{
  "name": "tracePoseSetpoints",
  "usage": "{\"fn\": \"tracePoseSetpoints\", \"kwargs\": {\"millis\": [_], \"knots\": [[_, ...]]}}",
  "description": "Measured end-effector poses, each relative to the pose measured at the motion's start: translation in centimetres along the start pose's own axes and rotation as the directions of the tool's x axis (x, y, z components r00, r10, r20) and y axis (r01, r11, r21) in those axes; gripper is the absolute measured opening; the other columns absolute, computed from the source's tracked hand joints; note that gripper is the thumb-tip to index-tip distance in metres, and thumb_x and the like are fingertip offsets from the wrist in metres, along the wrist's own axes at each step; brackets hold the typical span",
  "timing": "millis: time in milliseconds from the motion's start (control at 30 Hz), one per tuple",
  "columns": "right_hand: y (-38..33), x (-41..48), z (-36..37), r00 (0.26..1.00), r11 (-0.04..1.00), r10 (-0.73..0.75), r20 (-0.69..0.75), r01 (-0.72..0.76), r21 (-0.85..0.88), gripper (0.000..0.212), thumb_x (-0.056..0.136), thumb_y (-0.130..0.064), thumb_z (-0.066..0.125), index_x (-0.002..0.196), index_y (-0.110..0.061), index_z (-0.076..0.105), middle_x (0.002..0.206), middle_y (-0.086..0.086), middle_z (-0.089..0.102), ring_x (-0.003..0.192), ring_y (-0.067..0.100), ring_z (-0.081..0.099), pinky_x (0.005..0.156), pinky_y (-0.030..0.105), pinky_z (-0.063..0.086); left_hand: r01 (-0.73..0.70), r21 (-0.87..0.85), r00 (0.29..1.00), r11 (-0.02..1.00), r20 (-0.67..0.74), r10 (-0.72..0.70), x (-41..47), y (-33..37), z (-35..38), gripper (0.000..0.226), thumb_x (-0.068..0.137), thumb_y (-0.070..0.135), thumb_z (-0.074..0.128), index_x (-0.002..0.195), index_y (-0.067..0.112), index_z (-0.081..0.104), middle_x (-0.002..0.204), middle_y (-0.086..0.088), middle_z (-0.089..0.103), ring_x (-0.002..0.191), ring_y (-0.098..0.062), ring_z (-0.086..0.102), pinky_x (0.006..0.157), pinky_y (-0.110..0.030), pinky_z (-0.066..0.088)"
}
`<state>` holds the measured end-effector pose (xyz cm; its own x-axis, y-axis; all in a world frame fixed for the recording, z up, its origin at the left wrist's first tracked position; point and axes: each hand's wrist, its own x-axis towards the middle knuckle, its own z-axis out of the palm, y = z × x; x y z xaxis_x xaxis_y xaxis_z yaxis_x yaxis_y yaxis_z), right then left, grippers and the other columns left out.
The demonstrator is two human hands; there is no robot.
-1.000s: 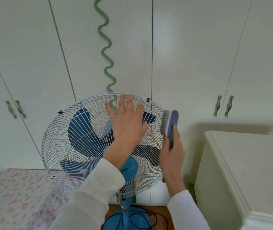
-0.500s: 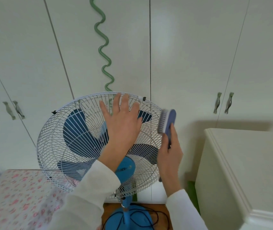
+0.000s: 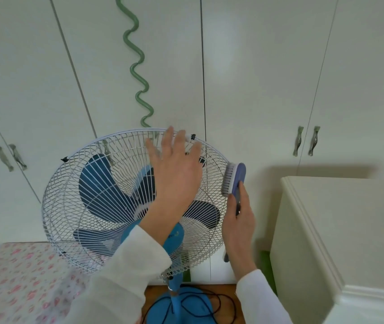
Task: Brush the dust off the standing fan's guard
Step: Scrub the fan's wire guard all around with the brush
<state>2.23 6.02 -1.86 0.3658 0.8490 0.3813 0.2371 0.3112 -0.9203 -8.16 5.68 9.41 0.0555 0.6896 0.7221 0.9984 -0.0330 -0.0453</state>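
Observation:
The standing fan's white wire guard [image 3: 88, 183] faces up toward me, with blue blades behind it and a blue hub partly hidden by my forearm. My left hand [image 3: 174, 174] lies flat on the upper middle of the guard, fingers spread, holding nothing. My right hand [image 3: 239, 220] grips the handle of a blue-backed brush [image 3: 234, 180]. Its white bristles face left and touch the guard's right rim.
White wardrobe doors [image 3: 256, 78] stand right behind the fan, one with a wavy green handle [image 3: 137, 66]. A cream cabinet [image 3: 350, 230] is close on the right. A floral-covered bed [image 3: 15, 281] lies at lower left. The blue fan base [image 3: 177, 307] and a black cord sit on the wooden floor.
The view has shifted slightly and the fan sits a little further left in it. My left hand stays flat on the guard; the brush stays at the guard's right rim.

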Motion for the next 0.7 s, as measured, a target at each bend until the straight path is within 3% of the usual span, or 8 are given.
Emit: {"fn": "tracePoseSetpoints", "kwargs": {"millis": [133,200,267,400,433,533,567,700], "knots": [[-0.3,0.1,-0.5,1.000,1.000,-0.010,-0.022,0.010,0.005,0.044,0.096,-0.018,0.042,0.139,-0.023,0.033,0.118,0.001,0.055,0.088,0.004,0.044,0.074,0.006,0.034,-0.119,0.114,0.983,0.986,0.154,0.101,0.3,1.5,1.8,0.050,0.089,0.026,0.053,0.136,0.021,0.035,0.154,-0.014,0.014,0.142,-0.035,0.001,0.103,-0.067,-0.010],[-0.9,0.2,-0.4,0.996,0.996,-0.074,-0.055,0.076,0.037,0.044,0.095,-0.016,0.044,0.138,-0.021,0.034,0.114,-0.006,0.049,0.091,0.002,0.046,0.072,-0.003,0.035,-0.113,0.139,0.985,0.984,0.145,0.093,0.2,1.6,2.3,0.053,0.087,0.024,0.056,0.135,0.021,0.034,0.154,-0.015,0.014,0.142,-0.035,0.003,0.102,-0.067,-0.012],[-1.5,0.5,0.0,0.990,0.988,-0.132,-0.055,0.136,0.073,0.044,0.094,-0.015,0.045,0.138,-0.019,0.036,0.119,-0.010,0.047,0.101,0.003,0.049,0.078,-0.004,0.035,-0.111,0.145,0.987,0.983,0.131,0.092,0.1,1.7,2.4,0.053,0.086,0.024,0.059,0.134,0.021,0.036,0.153,-0.015,0.017,0.142,-0.035,0.005,0.101,-0.067,-0.013],[-0.7,0.3,1.0,0.993,0.992,-0.101,-0.062,0.105,0.070,0.043,0.095,-0.015,0.044,0.137,-0.018,0.038,0.119,-0.011,0.046,0.100,0.004,0.048,0.075,-0.007,0.032,-0.119,0.157,0.987,0.980,0.122,0.101,-0.1,1.8,2.7,0.052,0.085,0.025,0.059,0.133,0.020,0.037,0.151,-0.017,0.021,0.141,-0.036,0.006,0.102,-0.068,-0.010],[0.1,0.0,0.9,0.994,0.995,-0.064,-0.084,0.070,0.067,0.043,0.095,-0.015,0.044,0.138,-0.019,0.037,0.120,-0.008,0.049,0.100,0.006,0.049,0.076,-0.004,0.034,-0.118,0.160,0.988,0.980,0.120,0.099,-0.1,1.8,2.8,0.053,0.085,0.024,0.059,0.133,0.020,0.037,0.151,-0.018,0.022,0.141,-0.036,0.007,0.102,-0.068,-0.010],[3.1,-1.2,0.3,0.987,0.990,0.117,-0.106,-0.107,0.095,0.042,0.096,-0.018,0.041,0.138,-0.020,0.036,0.123,0.007,0.058,0.097,0.020,0.057,0.077,0.027,0.048,-0.115,0.173,0.989,0.978,0.117,0.096,-0.3,1.6,3.0,0.055,0.085,0.023,0.058,0.135,0.020,0.035,0.151,-0.019,0.021,0.141,-0.036,0.006,0.101,-0.067,-0.012],[3.8,-1.4,0.1,0.980,0.981,0.172,-0.104,-0.161,0.107,0.042,0.097,-0.018,0.041,0.138,-0.021,0.036,0.123,0.010,0.059,0.096,0.022,0.057,0.076,0.032,0.049,-0.114,0.177,0.989,0.978,0.116,0.094,-0.3,1.5,3.1,0.055,0.085,0.024,0.057,0.135,0.020,0.036,0.152,-0.019,0.020,0.141,-0.036,0.007,0.101,-0.068,-0.011],[3.8,-1.6,0.1,0.976,0.971,0.195,-0.101,-0.178,0.158,0.041,0.097,-0.021,0.039,0.138,-0.022,0.036,0.126,0.008,0.058,0.100,0.020,0.056,0.080,0.031,0.048,-0.098,0.168,0.992,0.981,0.095,0.083,-0.6,1.1,3.2,0.055,0.086,0.024,0.056,0.136,0.019,0.035,0.152,-0.019,0.020,0.141,-0.036,0.006,0.103,-0.068,-0.008]]}}
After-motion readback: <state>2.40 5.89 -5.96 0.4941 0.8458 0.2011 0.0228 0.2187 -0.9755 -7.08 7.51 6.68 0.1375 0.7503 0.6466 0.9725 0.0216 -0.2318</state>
